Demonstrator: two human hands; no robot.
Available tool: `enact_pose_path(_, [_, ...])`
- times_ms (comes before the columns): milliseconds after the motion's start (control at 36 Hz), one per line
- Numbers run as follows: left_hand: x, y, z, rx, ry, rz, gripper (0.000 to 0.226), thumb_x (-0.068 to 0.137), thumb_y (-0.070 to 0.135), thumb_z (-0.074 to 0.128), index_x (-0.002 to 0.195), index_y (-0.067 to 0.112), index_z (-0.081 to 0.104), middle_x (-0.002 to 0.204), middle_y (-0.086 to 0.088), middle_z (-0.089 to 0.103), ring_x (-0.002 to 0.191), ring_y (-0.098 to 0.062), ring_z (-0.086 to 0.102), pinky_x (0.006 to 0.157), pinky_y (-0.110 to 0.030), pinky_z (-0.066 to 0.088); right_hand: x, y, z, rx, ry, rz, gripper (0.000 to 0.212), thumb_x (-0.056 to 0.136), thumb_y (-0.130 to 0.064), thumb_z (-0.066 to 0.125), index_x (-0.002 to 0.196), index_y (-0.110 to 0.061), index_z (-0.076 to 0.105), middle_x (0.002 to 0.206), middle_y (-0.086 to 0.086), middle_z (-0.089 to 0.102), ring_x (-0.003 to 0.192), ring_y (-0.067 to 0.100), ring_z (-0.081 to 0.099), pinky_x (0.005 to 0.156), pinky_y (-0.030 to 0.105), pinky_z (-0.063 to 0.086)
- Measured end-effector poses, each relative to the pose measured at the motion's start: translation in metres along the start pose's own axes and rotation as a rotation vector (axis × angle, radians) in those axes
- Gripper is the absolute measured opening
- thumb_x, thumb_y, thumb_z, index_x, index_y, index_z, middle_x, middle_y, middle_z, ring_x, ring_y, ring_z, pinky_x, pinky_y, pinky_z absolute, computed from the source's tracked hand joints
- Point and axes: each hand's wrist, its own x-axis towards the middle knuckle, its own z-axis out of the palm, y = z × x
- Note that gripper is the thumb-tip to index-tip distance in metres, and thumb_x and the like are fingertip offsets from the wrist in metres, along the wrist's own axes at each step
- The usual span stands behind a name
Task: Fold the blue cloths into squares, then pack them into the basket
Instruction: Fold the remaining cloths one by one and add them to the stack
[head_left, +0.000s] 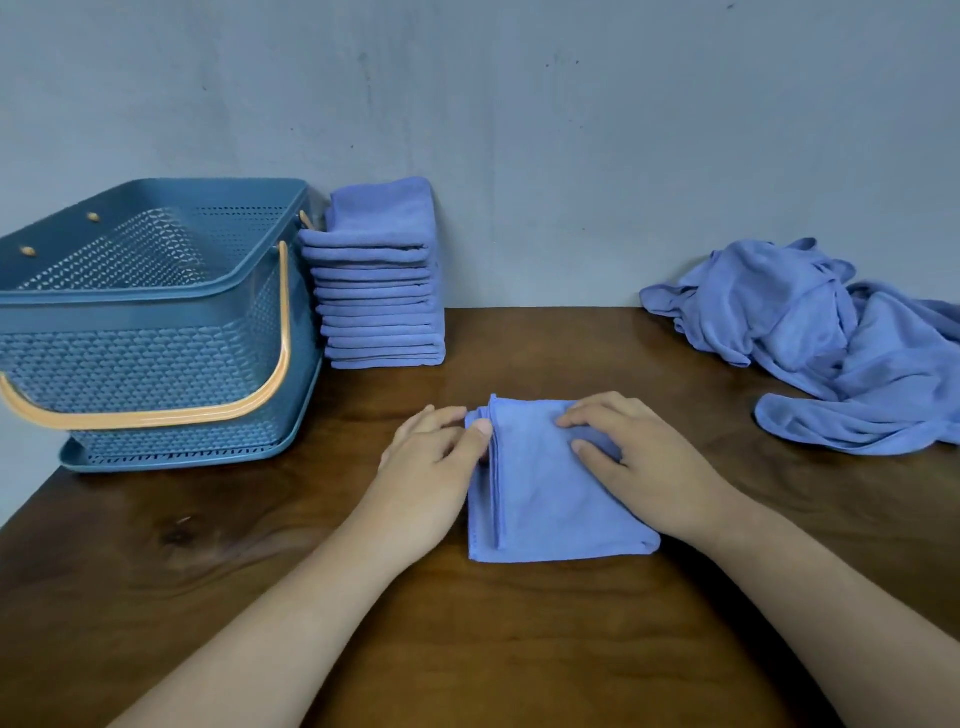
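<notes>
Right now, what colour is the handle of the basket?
The handle is orange, on a blue basket; the head view shows it best.
</notes>
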Motion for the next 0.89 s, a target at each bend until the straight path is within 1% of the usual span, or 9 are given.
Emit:
enact_pose_path(56, [0.002, 0.006, 0.007, 0.004, 0.061, -0.038, 0.045, 0.097, 0.067, 0.057, 0.085, 0.03, 0.079, 0.147, 0.026, 0.05, 0.153, 0.0, 0.019, 0.128, -0.042, 0.016, 0.001, 0.0, 0.001, -0.008, -0.01, -0.009, 0.029, 0.105, -0.035, 0.057, 0.133, -0.035, 0.065, 0.131, -0.027, 0.054, 0.121, -0.002, 0.048, 0.098, 0.008, 0.035])
enact_pose_path(139, [0.002, 0.011, 0.014, 0.027, 0.191, -0.011, 0.031, 0.086, 0.056, 0.078, 0.071, 0.029, 0.074, 0.128, 0.03, 0.054, 0.135, 0.004, 0.034, 0.119, -0.036, 0.028, -0.001, 0.002, 0.001, 0.018, -0.007, -0.003, 0.028, 0.104, -0.037, 0.058, 0.131, -0.036, 0.066, 0.13, -0.027, 0.056, 0.122, -0.002, 0.049, 0.102, 0.017, 0.041])
enact_pose_path(194, [0.0, 0.013, 0.014, 0.052, 0.279, 0.046, 0.026, 0.087, 0.047, 0.078, 0.07, 0.03, 0.07, 0.112, 0.027, 0.056, 0.115, 0.005, 0.041, 0.106, -0.027, 0.034, -0.001, 0.001, -0.001, 0.045, 0.005, -0.006, 0.028, 0.104, -0.038, 0.059, 0.131, -0.037, 0.066, 0.131, -0.028, 0.056, 0.124, -0.002, 0.048, 0.105, 0.018, 0.041])
enact_pose_path(278, [-0.001, 0.017, 0.01, -0.061, 0.266, 0.067, 0.028, 0.095, 0.037, 0.069, 0.073, 0.023, 0.062, 0.083, 0.016, 0.059, 0.082, -0.001, 0.054, 0.071, -0.014, 0.037, -0.002, -0.003, -0.004, 0.087, 0.017, -0.015, 0.031, 0.104, -0.043, 0.059, 0.134, -0.038, 0.065, 0.136, -0.029, 0.055, 0.132, -0.003, 0.046, 0.108, 0.016, 0.037])
enact_pose_path(361, [-0.003, 0.02, 0.013, -0.089, 0.182, 0.024, 0.029, 0.1, 0.032, 0.06, 0.078, 0.014, 0.053, 0.061, 0.011, 0.052, 0.057, -0.005, 0.046, 0.053, -0.019, 0.036, -0.006, -0.007, -0.005, 0.04, 0.002, -0.034, 0.039, 0.103, -0.05, 0.058, 0.14, -0.039, 0.063, 0.145, -0.031, 0.049, 0.141, -0.007, 0.036, 0.114, 0.016, 0.032])
enact_pose_path(583, [-0.004, 0.019, 0.004, -0.077, 0.107, -0.042, 0.025, 0.098, 0.031, 0.054, 0.082, 0.012, 0.051, 0.061, 0.01, 0.049, 0.057, -0.009, 0.043, 0.057, -0.032, 0.036, -0.011, -0.016, -0.009, 0.2, -0.086, 0.038, 0.047, 0.103, -0.059, 0.049, 0.149, -0.045, 0.053, 0.158, -0.034, 0.037, 0.149, -0.015, 0.021, 0.121, 0.019, 0.021])
enact_pose_path(722, [0.001, 0.014, -0.001, -0.093, 0.101, -0.048, 0.014, 0.096, 0.028, 0.06, 0.086, 0.019, 0.056, 0.063, 0.009, 0.057, 0.054, -0.007, 0.046, 0.058, -0.031, 0.038, -0.008, -0.02, -0.006, 0.011, -0.219, 0.018, 0.059, 0.103, -0.064, 0.045, 0.159, -0.045, 0.038, 0.168, -0.033, 0.016, 0.154, -0.015, -0.004, 0.13, 0.027, 0.009])
enact_pose_path(806, [0.002, 0.01, 0.0, -0.115, 0.133, -0.065, 0.009, 0.095, 0.023, 0.063, 0.099, 0.026, 0.055, 0.079, 0.006, 0.07, 0.056, -0.005, 0.054, 0.061, -0.032, 0.044, -0.009, -0.023, -0.005, -0.079, -0.271, 0.004, 0.071, 0.099, -0.075, 0.042, 0.162, -0.051, 0.025, 0.17, -0.033, 0.001, 0.154, -0.011, -0.015, 0.132, 0.037, 0.007])
enact_pose_path(889, [-0.002, 0.01, 0.005, -0.081, 0.205, -0.018, 0.018, 0.096, 0.024, 0.063, 0.108, 0.031, 0.051, 0.102, 0.01, 0.064, 0.082, -0.004, 0.061, 0.071, -0.026, 0.046, -0.009, -0.029, -0.004, -0.165, -0.311, 0.008, 0.083, 0.089, -0.09, 0.036, 0.161, -0.059, 0.011, 0.171, -0.03, -0.009, 0.156, -0.004, -0.02, 0.132, 0.044, 0.005])
